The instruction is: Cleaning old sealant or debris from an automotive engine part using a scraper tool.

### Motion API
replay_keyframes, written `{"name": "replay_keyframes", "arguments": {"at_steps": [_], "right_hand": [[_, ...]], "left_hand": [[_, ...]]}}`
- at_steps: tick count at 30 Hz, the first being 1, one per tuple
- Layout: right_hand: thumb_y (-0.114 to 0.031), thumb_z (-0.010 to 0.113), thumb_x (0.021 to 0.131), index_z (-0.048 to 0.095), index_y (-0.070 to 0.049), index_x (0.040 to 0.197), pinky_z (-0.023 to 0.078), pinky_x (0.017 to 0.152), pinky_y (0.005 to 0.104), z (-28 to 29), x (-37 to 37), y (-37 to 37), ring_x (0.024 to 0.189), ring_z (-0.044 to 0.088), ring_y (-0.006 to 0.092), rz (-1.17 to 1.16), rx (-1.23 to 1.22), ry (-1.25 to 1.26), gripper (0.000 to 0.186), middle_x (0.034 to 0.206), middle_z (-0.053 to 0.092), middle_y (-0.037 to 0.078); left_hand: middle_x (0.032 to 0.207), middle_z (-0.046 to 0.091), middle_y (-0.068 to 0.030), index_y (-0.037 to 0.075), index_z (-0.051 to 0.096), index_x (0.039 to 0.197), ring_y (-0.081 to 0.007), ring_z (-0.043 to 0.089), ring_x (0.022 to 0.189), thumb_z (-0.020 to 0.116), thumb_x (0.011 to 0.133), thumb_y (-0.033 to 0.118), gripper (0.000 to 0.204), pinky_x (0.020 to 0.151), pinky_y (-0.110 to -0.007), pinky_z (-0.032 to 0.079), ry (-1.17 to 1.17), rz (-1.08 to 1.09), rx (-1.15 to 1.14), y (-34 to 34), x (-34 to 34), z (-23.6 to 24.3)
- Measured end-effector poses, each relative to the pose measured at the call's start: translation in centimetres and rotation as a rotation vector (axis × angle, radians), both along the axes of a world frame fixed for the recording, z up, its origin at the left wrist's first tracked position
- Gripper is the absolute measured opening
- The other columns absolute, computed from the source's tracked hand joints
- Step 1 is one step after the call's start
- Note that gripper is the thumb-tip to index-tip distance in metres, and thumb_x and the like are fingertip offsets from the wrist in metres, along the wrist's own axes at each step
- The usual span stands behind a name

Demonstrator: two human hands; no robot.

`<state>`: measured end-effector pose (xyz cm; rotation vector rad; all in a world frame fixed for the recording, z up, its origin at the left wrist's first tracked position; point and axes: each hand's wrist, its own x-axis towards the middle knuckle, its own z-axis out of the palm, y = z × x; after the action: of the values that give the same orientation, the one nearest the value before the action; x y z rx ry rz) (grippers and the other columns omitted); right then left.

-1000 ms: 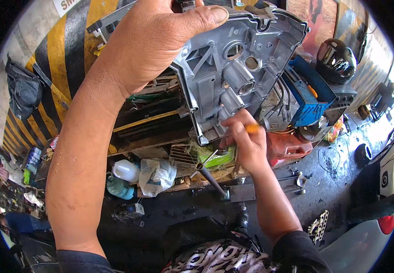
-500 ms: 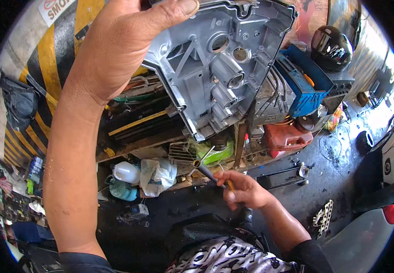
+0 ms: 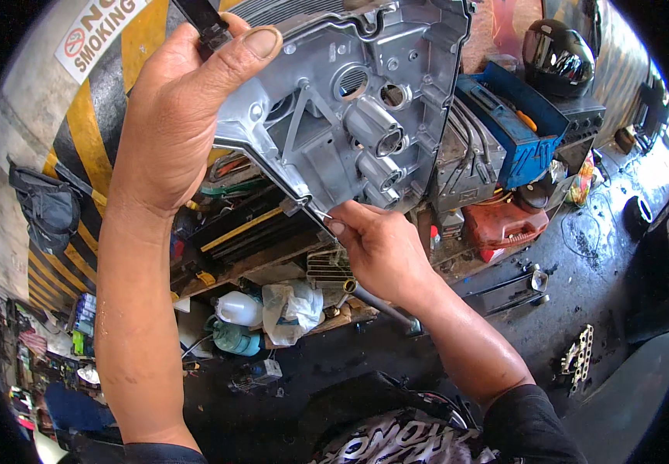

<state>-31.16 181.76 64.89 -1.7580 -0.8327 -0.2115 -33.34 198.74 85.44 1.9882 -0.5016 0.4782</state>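
Observation:
A large grey cast-metal cover [image 3: 315, 155], probably an engine cover, is held up with its ribbed inner side and several round bosses facing me. My left hand [image 3: 187, 100] grips its upper left edge, the thumb lying over the rim and the fingers partly hidden behind. Against the lower rim, my right hand [image 3: 377, 243] is closed in a pinch. A thin pale piece shows at its fingertips, too small to make out. Below my right hand, a dark metal tube [image 3: 381, 301] with an open end slants down toward the right.
Behind stands a cluttered workbench with a blue metal toolbox [image 3: 516, 127], a red jerrycan [image 3: 508, 224] and a black helmet [image 3: 559, 68]. Beneath are a white jug [image 3: 239, 308] and a plastic bag [image 3: 290, 309]. A perforated metal part [image 3: 578, 359] lies on the wet floor at right.
My right hand has risen from near the tube to the cover's lower rim. In the view, the cover and my left hand sit slightly further left and lower.

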Motion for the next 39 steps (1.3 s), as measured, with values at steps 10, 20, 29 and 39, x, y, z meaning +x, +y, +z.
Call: {"name": "replay_keyframes", "arguments": {"at_steps": [10,20,29,39], "right_hand": [[-0.027,0.058,0.101,0.062,-0.006,0.097,0.053,0.063,0.054,1.5,0.0,2.3,0.074,0.068,0.0445,-0.161,-0.169,-0.093,0.022,0.08,0.069,0.018],[-0.048,0.055,0.104,0.064,-0.006,0.084,0.052,0.059,0.0526,0.8,0.0,4.2,0.069,0.068,0.0421,-0.281,-0.187,-0.122,0.048,0.076,0.068,0.016],[-0.048,0.057,0.103,0.061,-0.006,0.079,0.05,0.057,0.0527,-0.7,0.2,5.5,0.068,0.066,0.0427,-0.297,-0.044,-0.122,0.048,0.074,0.065,0.016],[-0.051,0.054,0.103,0.065,-0.007,0.076,0.049,0.061,0.0545,-0.4,1.9,4.4,0.067,0.065,0.0435,-0.027,-0.035,0.051,0.053,0.07,0.065,0.017]], "left_hand": [[0.118,0.065,-0.0019,0.005,0.058,0.128,-0.0084,0.061,0.11,0.067,0.103,0.019,0.03,0.099,-0.026,0.049,0.041,-0.015,-0.147,0.3,0.2,0.0],[0.12,0.066,-0.0039,0.004,0.059,0.124,-0.0094,0.063,0.111,0.068,0.102,0.019,0.028,0.099,-0.026,0.049,0.048,-0.036,-0.153,-0.1,0.0,-0.1],[0.119,0.066,-0.0035,0.007,0.06,0.119,-0.0092,0.062,0.109,0.068,0.102,0.02,0.024,0.098,-0.026,0.049,0.017,-0.065,-0.104,0.1,0.0,-0.2],[0.118,0.066,-0.003,0.006,0.06,0.118,-0.009,0.061,0.109,0.068,0.102,0.022,0.024,0.099,-0.026,0.047,0.005,-0.07,-0.063,-0.3,0.0,-0.2]]}}
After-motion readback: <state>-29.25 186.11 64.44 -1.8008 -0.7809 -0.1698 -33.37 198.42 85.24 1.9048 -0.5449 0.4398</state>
